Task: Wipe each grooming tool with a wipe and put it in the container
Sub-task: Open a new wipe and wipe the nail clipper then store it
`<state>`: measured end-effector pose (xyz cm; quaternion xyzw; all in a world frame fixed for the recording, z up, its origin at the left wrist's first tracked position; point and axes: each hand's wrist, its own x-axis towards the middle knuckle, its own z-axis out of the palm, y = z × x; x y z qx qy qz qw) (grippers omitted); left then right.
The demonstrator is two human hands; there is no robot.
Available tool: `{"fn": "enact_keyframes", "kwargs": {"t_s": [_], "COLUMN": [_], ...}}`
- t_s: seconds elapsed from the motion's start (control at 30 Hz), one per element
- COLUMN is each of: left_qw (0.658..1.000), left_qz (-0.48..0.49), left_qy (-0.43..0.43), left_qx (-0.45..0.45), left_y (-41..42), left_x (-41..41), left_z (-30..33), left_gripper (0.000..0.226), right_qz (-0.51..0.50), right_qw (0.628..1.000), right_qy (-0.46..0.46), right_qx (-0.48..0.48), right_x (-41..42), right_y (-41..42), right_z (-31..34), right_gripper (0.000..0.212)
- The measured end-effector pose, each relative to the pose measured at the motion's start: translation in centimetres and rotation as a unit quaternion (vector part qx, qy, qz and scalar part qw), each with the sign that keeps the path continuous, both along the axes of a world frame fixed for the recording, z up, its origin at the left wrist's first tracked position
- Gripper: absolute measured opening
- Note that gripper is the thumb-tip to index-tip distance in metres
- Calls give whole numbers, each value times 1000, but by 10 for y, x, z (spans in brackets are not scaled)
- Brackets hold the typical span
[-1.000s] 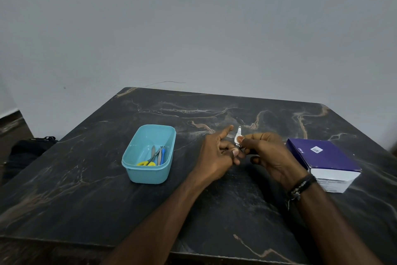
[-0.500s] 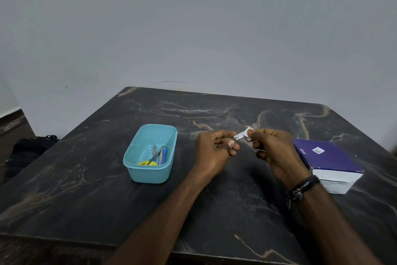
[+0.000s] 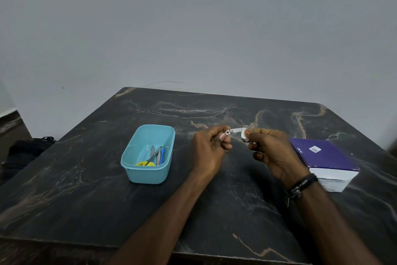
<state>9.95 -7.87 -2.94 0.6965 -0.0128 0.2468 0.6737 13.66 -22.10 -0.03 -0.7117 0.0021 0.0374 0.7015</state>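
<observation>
Two hands meeting mid-frame over the dark desk [image 3: 107, 211], left hand [image 3: 209, 153] pinching a nail clipper [image 3: 235, 130], right hand [image 3: 277, 155] pinching a white wipe [image 3: 243, 135] on its end, teal container [image 3: 148, 153] sitting left of centre

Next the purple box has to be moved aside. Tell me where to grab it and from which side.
Grip the purple box across its two long sides, near its middle, coming from above. It lies flat on the table with its broad top facing up and nothing on it. The right hand is beside it but pinches a wipe, so free that hand first.
</observation>
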Motion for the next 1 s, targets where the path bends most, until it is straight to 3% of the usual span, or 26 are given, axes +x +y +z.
{"fn": "enact_keyframes", "kwargs": {"t_s": [0.17, 0.33, 0.47, 0.6, 0.67, 0.87, 1.0], "left_qw": [996, 996, 995, 991, 990, 988, 989], "left_qz": [8, -16, -33, -46, -61, -121, -128], "left_qy": [24, 31, 48, 73, 80, 99, 67], "left_qx": [-81, -79, -78, -106, -99, -12, 21], "left_y": [7, 0, -2, 0, 0, -5, -6], "left_x": [0, -3, -4, -5, -6, -10, -11], "left_z": [6, 5, 5, 7, 7, 5, 2], "left_gripper": [24, 23, 24, 17, 20, 27, 23], "right_qz": [10, 72, 46, 28, 13, -12, -38], "right_qw": [1000, 996, 997, 995, 994, 991, 974], "right_qy": [5, -13, -57, -84, -97, -116, -193], "right_qx": [20, 42, -29, -37, -39, -62, -113], "right_x": [-4, -13, -14, -12, -12, -10, -9], "right_y": [1, 5, 7, 6, 6, 8, 9], "right_z": [3, 3, 0, 0, 0, -2, -6], "right_gripper": [10, 37, 20, 13, 6, 16, 22]}}
